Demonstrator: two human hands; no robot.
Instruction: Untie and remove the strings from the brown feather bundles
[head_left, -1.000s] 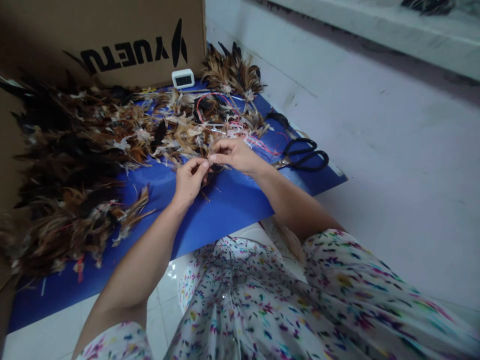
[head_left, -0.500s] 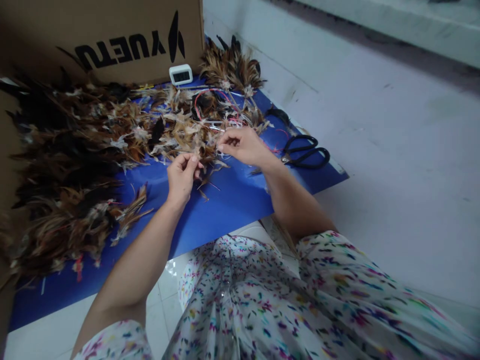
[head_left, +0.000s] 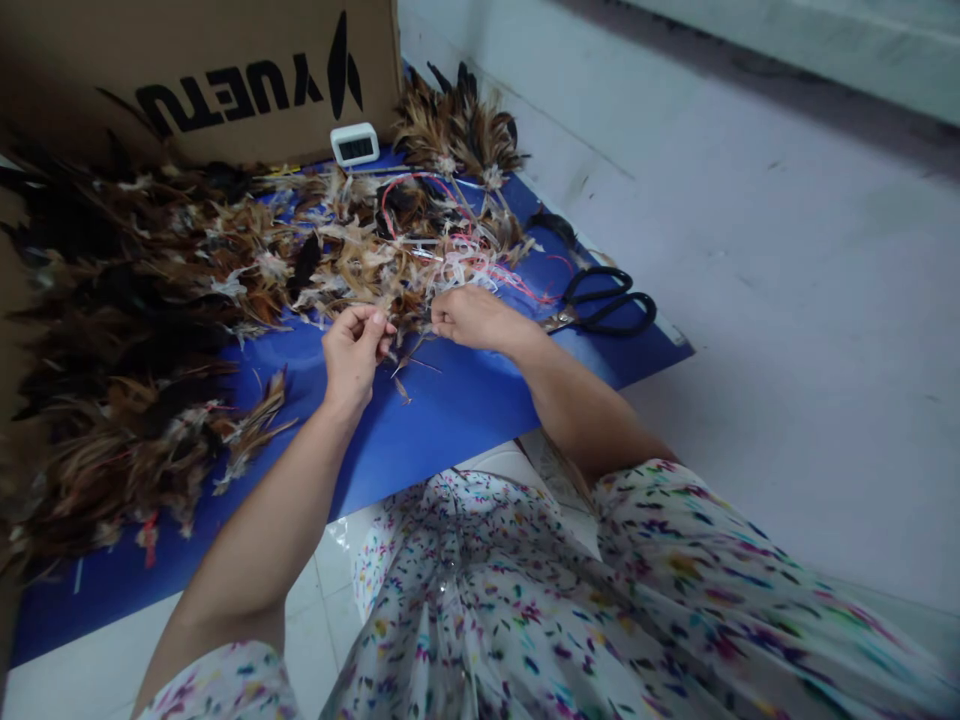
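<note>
My left hand (head_left: 351, 350) is closed in a pinch, thumb against the fingers, on what looks like a small brown feather tuft (head_left: 405, 312); its base is hidden by the fingertips. To its right, a short gap away, my right hand (head_left: 476, 318) has its fingers curled together, palm down. Whatever they hold is hidden. Beyond the right hand lies a tangle of white ties (head_left: 463, 268) with pink string (head_left: 517, 283). Loose brown feathers (head_left: 337, 262) spread over the blue tabletop (head_left: 442, 425) just past both hands.
Black-handled scissors (head_left: 611, 300) lie right of my right hand. A white digital clock (head_left: 355, 146) stands before a cardboard box (head_left: 247, 40). Feather bundles (head_left: 112, 450) pile up on the left, and another feather bunch (head_left: 457, 125) sits at the back by the wall (head_left: 750, 300).
My right hand has come down towards me and turned palm down, uncovering the white ties and pink string. My left hand keeps its pinch. The whole view has shifted slightly.
</note>
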